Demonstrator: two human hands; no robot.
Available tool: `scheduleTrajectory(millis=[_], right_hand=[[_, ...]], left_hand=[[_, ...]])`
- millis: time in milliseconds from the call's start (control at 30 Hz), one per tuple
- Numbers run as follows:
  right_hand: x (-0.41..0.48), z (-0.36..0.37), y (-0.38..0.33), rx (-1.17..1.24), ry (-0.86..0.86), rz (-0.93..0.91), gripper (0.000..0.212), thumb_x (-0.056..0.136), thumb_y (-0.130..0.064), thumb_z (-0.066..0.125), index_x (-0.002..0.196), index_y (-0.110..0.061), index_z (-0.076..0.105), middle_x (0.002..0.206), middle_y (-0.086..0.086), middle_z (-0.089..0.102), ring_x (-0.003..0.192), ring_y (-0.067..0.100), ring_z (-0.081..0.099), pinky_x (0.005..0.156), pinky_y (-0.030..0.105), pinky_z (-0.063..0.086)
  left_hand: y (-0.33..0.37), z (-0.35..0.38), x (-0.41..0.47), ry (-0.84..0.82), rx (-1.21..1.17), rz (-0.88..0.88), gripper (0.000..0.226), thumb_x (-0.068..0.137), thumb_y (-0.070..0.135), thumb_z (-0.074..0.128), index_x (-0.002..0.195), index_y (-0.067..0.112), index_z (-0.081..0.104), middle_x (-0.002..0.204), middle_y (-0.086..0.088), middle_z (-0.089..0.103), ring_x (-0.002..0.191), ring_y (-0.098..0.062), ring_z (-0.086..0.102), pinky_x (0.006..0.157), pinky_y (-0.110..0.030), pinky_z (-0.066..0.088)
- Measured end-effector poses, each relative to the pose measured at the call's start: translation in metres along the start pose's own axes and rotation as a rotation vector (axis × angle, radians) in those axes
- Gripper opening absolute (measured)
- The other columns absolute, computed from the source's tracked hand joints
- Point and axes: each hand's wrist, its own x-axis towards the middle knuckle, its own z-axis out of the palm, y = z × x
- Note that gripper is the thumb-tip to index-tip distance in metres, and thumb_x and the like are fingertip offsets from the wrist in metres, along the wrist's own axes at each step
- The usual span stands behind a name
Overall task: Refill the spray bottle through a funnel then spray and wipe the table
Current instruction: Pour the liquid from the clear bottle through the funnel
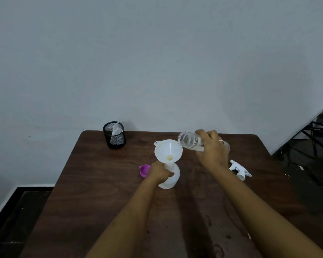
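Observation:
A white spray bottle [172,178] without its head stands on the brown table [101,192]. A white funnel [168,150] sits in its neck. My left hand [159,172] is shut around the bottle's neck just under the funnel. My right hand [212,148] holds a clear water bottle [188,140] tipped on its side, its open mouth just over the funnel's right rim. The white trigger spray head [240,170] lies on the table to the right of my right arm.
A purple cap [144,170] lies left of the spray bottle, next to my left hand. A black mesh cup [114,135] with a white cloth in it stands at the table's back left corner. A wall rises close behind the table.

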Motion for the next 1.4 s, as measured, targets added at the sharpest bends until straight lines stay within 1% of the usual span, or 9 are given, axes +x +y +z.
scheduleTrajectory(millis=[300,400,533,667,800,1033,1133,1400], right_hand=[[-0.001,0.001,0.003,-0.072,0.058,-0.013,0.043,0.074,-0.007,0.066,0.112,-0.025,0.057,0.102,0.007,0.054,0.092,0.03,0.057,0.07,0.042,0.049],[-0.002,0.0,0.004,-0.086,0.075,-0.007,0.043,0.074,-0.005,0.065,0.111,-0.026,0.058,0.101,0.007,0.054,0.091,0.031,0.058,0.069,0.041,0.048],[-0.003,0.0,0.002,-0.122,0.11,0.014,0.043,0.075,-0.004,0.064,0.11,-0.028,0.058,0.102,0.006,0.054,0.093,0.031,0.057,0.074,0.043,0.047],[-0.004,0.001,0.001,-0.148,0.099,0.046,0.048,0.074,-0.005,0.066,0.112,-0.033,0.055,0.106,0.004,0.052,0.1,0.03,0.055,0.08,0.047,0.045],[-0.004,0.001,-0.002,-0.167,0.102,0.053,0.048,0.075,-0.005,0.066,0.112,-0.034,0.055,0.108,0.004,0.052,0.105,0.029,0.054,0.084,0.05,0.041],[-0.005,-0.003,-0.005,-0.163,0.069,0.089,0.054,0.078,-0.001,0.061,0.118,-0.036,0.051,0.117,0.003,0.047,0.116,0.027,0.046,0.088,0.049,0.034],[-0.005,-0.003,-0.008,-0.194,0.114,0.087,0.055,0.076,0.001,0.062,0.116,-0.036,0.053,0.117,0.004,0.048,0.115,0.027,0.048,0.09,0.049,0.033],[-0.004,-0.006,-0.009,-0.213,0.155,0.081,0.057,0.072,0.002,0.065,0.113,-0.036,0.055,0.114,0.004,0.051,0.111,0.027,0.05,0.089,0.049,0.034]], left_hand=[[0.001,0.0,-0.001,-0.013,0.009,0.001,0.057,0.081,0.015,0.072,0.131,0.003,0.046,0.135,-0.013,0.052,0.125,-0.028,0.049,0.102,-0.033,0.041],[0.002,0.0,-0.001,-0.017,0.011,0.009,0.056,0.082,0.014,0.071,0.131,0.003,0.046,0.135,-0.013,0.052,0.125,-0.029,0.049,0.103,-0.033,0.04],[0.002,0.0,0.0,-0.021,0.011,0.015,0.056,0.082,0.013,0.07,0.131,0.003,0.046,0.135,-0.013,0.052,0.125,-0.029,0.049,0.103,-0.033,0.04],[-0.001,0.0,0.0,-0.025,0.009,0.028,0.058,0.082,0.013,0.071,0.132,0.004,0.045,0.136,-0.013,0.051,0.126,-0.029,0.048,0.104,-0.034,0.04],[-0.001,-0.001,0.002,-0.029,0.017,0.034,0.058,0.082,0.014,0.071,0.133,0.005,0.045,0.136,-0.014,0.051,0.126,-0.03,0.048,0.104,-0.035,0.04],[-0.002,0.001,0.004,-0.039,0.036,0.037,0.06,0.082,0.016,0.071,0.134,0.006,0.044,0.137,-0.012,0.051,0.127,-0.029,0.047,0.103,-0.034,0.039],[-0.003,0.0,0.005,-0.044,0.04,0.039,0.059,0.082,0.016,0.071,0.133,0.006,0.045,0.137,-0.012,0.051,0.126,-0.029,0.048,0.103,-0.034,0.039],[-0.003,0.0,0.004,-0.048,0.043,0.047,0.059,0.082,0.016,0.071,0.134,0.006,0.044,0.137,-0.012,0.051,0.127,-0.029,0.047,0.105,-0.036,0.038]])
